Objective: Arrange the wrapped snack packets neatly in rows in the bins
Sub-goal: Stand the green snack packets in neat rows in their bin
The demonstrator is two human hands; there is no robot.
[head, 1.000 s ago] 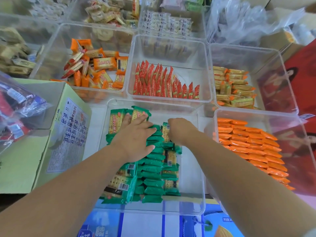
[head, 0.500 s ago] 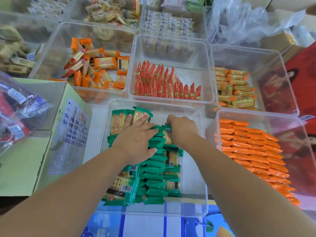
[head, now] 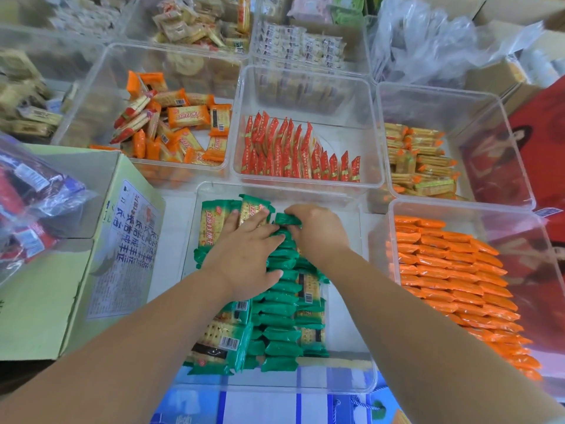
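Two bare hands reach into the nearest clear bin (head: 345,332). The left hand (head: 244,255) lies flat, fingers straight and spread, pressing on the green cracker packets (head: 281,313), which stand on edge in a row down the bin's middle, with others lying flat at its left. The right hand (head: 318,231) curls its fingers around one green packet (head: 286,218) at the row's far end. Orange packets (head: 452,270) lie in rows in the bin to the right. Red packets (head: 290,154) stand in the bin behind.
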